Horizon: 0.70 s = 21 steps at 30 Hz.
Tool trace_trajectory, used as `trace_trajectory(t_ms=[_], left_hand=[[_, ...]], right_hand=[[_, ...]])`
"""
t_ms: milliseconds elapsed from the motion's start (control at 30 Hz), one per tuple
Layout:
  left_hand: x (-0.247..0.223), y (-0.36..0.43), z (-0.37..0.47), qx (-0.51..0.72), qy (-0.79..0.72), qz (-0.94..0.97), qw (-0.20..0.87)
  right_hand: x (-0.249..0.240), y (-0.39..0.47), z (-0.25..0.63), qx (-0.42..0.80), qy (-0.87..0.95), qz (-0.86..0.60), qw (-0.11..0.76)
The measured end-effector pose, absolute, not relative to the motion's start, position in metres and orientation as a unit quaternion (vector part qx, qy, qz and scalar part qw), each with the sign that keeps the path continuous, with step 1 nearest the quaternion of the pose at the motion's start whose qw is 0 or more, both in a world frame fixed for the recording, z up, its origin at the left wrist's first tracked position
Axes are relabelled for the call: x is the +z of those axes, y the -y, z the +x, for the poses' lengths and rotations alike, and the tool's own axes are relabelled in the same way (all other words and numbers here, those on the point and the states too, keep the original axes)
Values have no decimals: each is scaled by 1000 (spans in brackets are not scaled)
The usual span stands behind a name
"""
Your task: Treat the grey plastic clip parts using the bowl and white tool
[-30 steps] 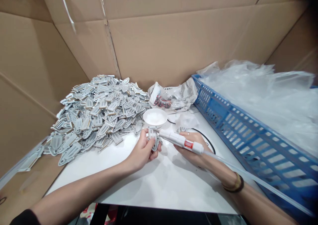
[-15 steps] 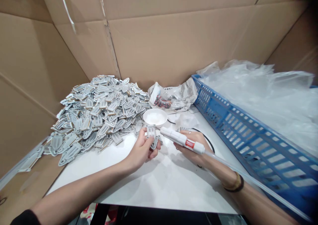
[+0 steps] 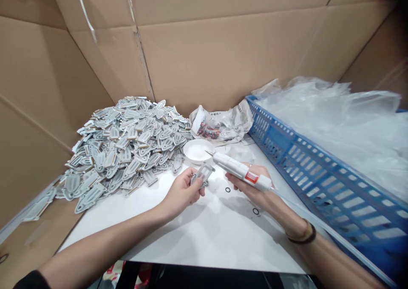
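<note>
My left hand [image 3: 186, 190] pinches a small grey tag-shaped plastic piece [image 3: 204, 174] with slots in it, tilted up to the right. In my right hand [image 3: 251, 185] is a white pen-shaped tool [image 3: 234, 165] with a thin metal needle tip, a red window and a clear hose running back along the forearm. The needle points left, above the held piece and over the edge of a shallow white dish [image 3: 199, 151]; I see no contact with the piece. At left lies a big heap of similar grey pieces [image 3: 127, 140].
A blue plastic basket [image 3: 299, 153] full of clear plastic bags [image 3: 344, 123] runs along the right side. Crumpled printed packaging [image 3: 223, 123] lies behind the dish. Small black rings [image 3: 228, 190] rest on the white table [image 3: 197, 233]. Cardboard walls [image 3: 239, 46] enclose the back and sides.
My right hand has drawn slightly right, and the tool's needle tip now shows clearly. My left hand has turned the grey piece to slant right. The dark curved line by my right hand no longer shows.
</note>
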<state>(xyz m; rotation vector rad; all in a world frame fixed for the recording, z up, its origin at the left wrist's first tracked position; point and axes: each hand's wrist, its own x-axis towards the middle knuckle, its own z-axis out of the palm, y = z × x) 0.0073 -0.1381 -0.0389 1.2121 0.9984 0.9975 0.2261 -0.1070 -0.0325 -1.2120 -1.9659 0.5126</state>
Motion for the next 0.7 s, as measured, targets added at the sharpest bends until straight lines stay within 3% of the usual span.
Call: trace_trajectory(t_ms=[267, 700], left_hand=[[-41, 128, 0, 497, -505, 534, 461], [-37, 128, 2, 504, -477, 461, 553]], right_hand=[[-38, 105, 230, 231, 750, -484, 388], [-30, 109, 222, 216, 836, -374, 340]])
